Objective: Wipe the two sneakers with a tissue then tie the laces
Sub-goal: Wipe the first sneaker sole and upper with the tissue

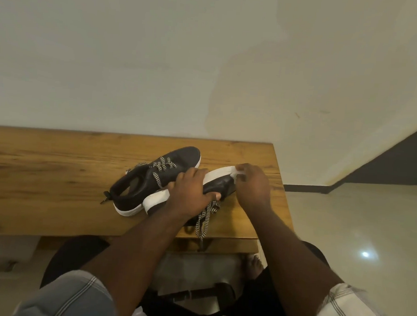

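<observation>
Tissue [238, 174] risks tearing on the white sole where our right hand [252, 185] pinches it; our left hand [190, 193] clamps the tilted sneaker [219, 185], whose loose laces [205, 218] could snag.

Wooden table [55, 163] standing against a pale wall [160, 57]. Glossy tiled floor [357, 228] lying to the right, catching a light spot. Dark skirting [305, 188] running along the wall's base.

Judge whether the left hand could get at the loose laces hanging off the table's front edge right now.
Probably not at once: the left hand grips the tilted sneaker while the right hand wipes it with tissue. The laces themselves hang unobstructed below.
</observation>
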